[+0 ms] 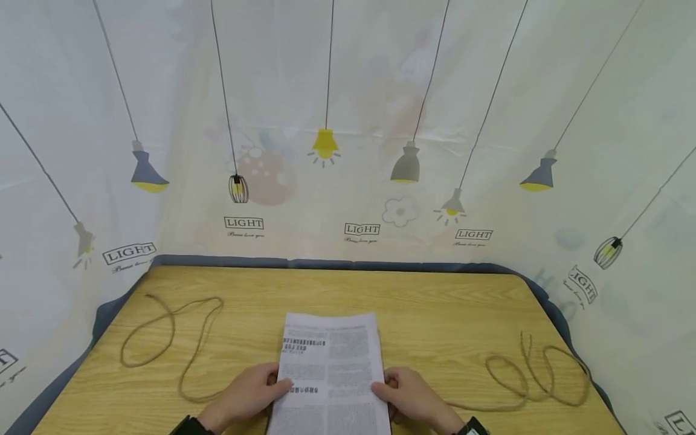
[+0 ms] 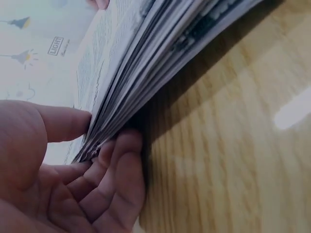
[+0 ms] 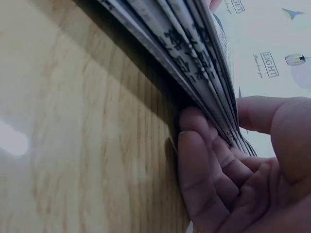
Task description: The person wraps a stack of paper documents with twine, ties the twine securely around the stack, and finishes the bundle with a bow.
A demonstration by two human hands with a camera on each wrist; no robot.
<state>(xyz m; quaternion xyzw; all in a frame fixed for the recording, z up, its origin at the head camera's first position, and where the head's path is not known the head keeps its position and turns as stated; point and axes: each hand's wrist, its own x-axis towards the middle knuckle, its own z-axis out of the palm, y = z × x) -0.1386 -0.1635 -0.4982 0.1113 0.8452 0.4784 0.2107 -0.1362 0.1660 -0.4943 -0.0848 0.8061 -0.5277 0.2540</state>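
Observation:
A thick stack of folded newspapers (image 1: 331, 368) is at the near middle of the table, its printed top sheet facing up. My left hand (image 1: 252, 389) grips its left edge, thumb on top and fingers curled beneath. On the opposite edge my right hand (image 1: 410, 396) holds it the same way. In the left wrist view the many layers of the newspapers (image 2: 146, 63) fan out beyond the thumb. The right wrist view shows the layered edge of the newspapers (image 3: 189, 58) pinched between thumb and fingers, tilted above the tabletop.
A loose brown rope (image 1: 174, 311) lies looped on the left of the wooden table (image 1: 424, 302). Another brown rope (image 1: 524, 393) lies coiled on the right, one end running toward my right wrist. A lamp-printed cloth (image 1: 337, 193) hangs behind and around the table.

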